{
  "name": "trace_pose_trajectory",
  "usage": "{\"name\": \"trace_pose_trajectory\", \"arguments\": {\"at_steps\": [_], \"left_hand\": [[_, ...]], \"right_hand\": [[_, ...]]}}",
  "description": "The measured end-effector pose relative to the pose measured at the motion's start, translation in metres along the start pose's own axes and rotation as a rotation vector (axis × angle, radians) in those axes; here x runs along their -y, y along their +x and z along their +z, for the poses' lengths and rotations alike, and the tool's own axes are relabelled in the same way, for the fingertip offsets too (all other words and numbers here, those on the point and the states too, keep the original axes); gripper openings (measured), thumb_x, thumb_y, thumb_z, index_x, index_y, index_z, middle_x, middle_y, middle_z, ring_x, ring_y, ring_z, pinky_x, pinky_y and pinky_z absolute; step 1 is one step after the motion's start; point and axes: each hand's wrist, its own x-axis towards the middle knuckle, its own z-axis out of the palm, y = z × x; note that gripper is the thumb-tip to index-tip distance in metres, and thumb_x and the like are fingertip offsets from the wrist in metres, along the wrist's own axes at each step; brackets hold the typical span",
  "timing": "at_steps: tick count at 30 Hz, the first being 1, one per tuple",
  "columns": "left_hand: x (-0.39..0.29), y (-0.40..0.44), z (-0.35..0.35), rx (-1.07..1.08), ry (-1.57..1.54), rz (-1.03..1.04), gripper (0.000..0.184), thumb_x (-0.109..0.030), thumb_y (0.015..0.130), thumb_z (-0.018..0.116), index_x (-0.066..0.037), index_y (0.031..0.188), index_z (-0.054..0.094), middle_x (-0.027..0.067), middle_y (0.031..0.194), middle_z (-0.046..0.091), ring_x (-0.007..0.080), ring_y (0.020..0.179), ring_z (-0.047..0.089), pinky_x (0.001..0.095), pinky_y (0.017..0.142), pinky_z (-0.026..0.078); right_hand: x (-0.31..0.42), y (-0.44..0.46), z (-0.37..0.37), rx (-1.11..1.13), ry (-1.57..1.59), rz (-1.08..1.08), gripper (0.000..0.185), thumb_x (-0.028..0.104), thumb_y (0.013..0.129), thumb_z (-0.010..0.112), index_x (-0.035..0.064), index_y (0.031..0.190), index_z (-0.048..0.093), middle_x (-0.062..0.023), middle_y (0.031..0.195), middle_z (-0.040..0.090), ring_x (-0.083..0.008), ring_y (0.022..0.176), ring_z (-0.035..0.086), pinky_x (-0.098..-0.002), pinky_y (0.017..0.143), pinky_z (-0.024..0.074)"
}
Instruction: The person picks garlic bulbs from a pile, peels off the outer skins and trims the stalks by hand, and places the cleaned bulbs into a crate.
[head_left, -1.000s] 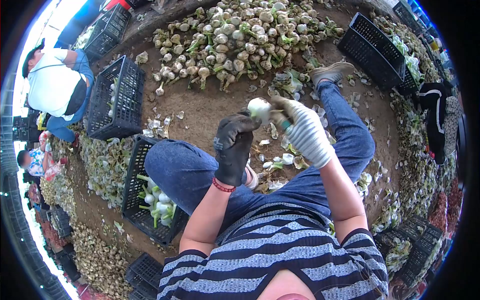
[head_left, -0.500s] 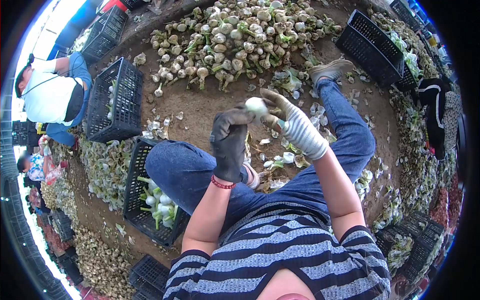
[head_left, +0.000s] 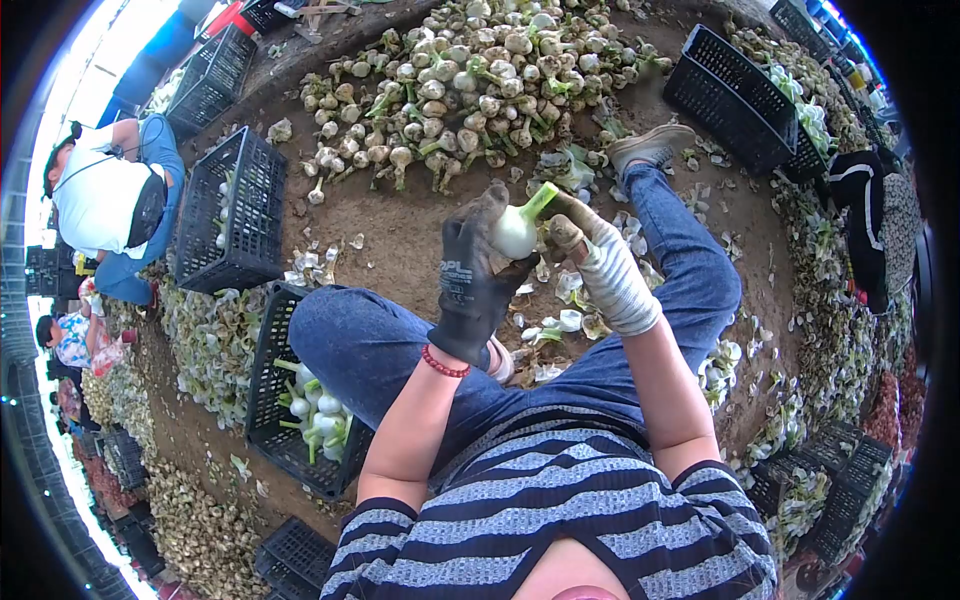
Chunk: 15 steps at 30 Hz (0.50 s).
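Note:
My left hand (head_left: pixel 472 265), in a dark grey coated glove, grips a smooth white bulb (head_left: pixel 514 234), garlic or onion, between thumb and fingers. Its short green stem (head_left: pixel 541 198) points up and to the right. Close beside the stem is my right hand (head_left: pixel 600 260), in a pale striped glove with dirty brown fingertips. Its fingers are curled together; whatever they may pinch is hidden. Below the hands, pale peelings (head_left: pixel 552 325) lie on the dirt between my legs.
A big heap of unpeeled bulbs (head_left: pixel 470 90) lies ahead. A black crate (head_left: pixel 262 400) with white bulbs stands by my left knee, another crate (head_left: pixel 262 215) beyond it. A tilted crate (head_left: pixel 735 105) is at front right. A seated person (head_left: pixel 105 200) is at left.
The bulb has turned so its green stem shows upward. My left hand has rotated upright around it, and my right hand has drawn back slightly from the bulb, downward and right.

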Motion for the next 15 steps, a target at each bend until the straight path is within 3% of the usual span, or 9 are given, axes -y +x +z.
{"name": "trace_pose_trajectory", "arguments": {"at_steps": [4,7,9,10,12,15], "left_hand": [[-0.012,0.0,0.004,-0.042,0.034,0.043,0.074,-0.012,0.07,0.088,-0.006,0.134,0.051,0.0137,0.135,0.057,0.0347,0.121,0.052,0.0453,0.103,0.044],[-0.013,-0.001,0.006,-0.098,0.121,0.144,0.07,-0.011,0.071,0.087,-0.005,0.132,0.053,0.0148,0.131,0.059,0.0354,0.119,0.054,0.0449,0.101,0.044],[-0.011,-0.004,0.012,-0.155,0.103,0.19,0.068,-0.011,0.072,0.087,-0.004,0.131,0.053,0.0159,0.128,0.059,0.0359,0.118,0.055,0.0447,0.1,0.045],[-0.012,-0.005,0.01,-0.118,0.107,0.195,0.068,-0.015,0.075,0.086,-0.004,0.132,0.052,0.0165,0.128,0.059,0.037,0.118,0.054,0.0463,0.101,0.044],[-0.015,-0.003,0.006,-0.06,0.113,0.191,0.07,-0.018,0.075,0.087,-0.003,0.133,0.052,0.0173,0.128,0.059,0.0379,0.119,0.054,0.0479,0.101,0.044],[-0.022,0.001,0.008,0.005,0.065,0.122,0.073,-0.017,0.073,0.088,-0.003,0.134,0.051,0.0172,0.127,0.058,0.0364,0.12,0.053,0.0464,0.102,0.044]], "right_hand": [[0.017,0.001,0.011,-0.04,0.02,0.044,0.047,0.032,0.097,0.066,-0.0021,0.128,0.059,-0.0059,0.11,0.065,-0.0129,0.096,0.06,-0.0285,0.084,0.0494],[0.017,0.001,0.011,-0.074,-0.11,-0.1,0.032,0.02,0.091,0.066,0.0057,0.119,0.066,-0.0141,0.11,0.063,-0.0254,0.102,0.062,-0.0363,0.087,0.0512],[0.01,0.003,0.007,-0.02,-0.162,-0.088,0.028,0.021,0.093,0.063,0.0037,0.116,0.065,-0.0142,0.106,0.064,-0.0262,0.103,0.061,-0.0369,0.091,0.0489],[0.008,-0.002,0.007,-0.076,-0.235,-0.24,0.024,0.02,0.095,0.063,0.0041,0.113,0.065,-0.0119,0.101,0.063,-0.0223,0.101,0.06,-0.0362,0.091,0.0477],[-0.001,0.001,-0.001,0.013,-0.129,-0.274,0.02,0.022,0.096,0.064,0.0047,0.108,0.064,-0.0106,0.097,0.061,-0.0213,0.096,0.058,-0.0373,0.087,0.0474],[-0.012,0.01,-0.019,-0.001,-0.357,-0.419,0.018,0.02,0.096,0.063,0.0047,0.106,0.063,-0.0075,0.091,0.06,-0.0174,0.09,0.057,-0.0351,0.082,0.0484]]}}
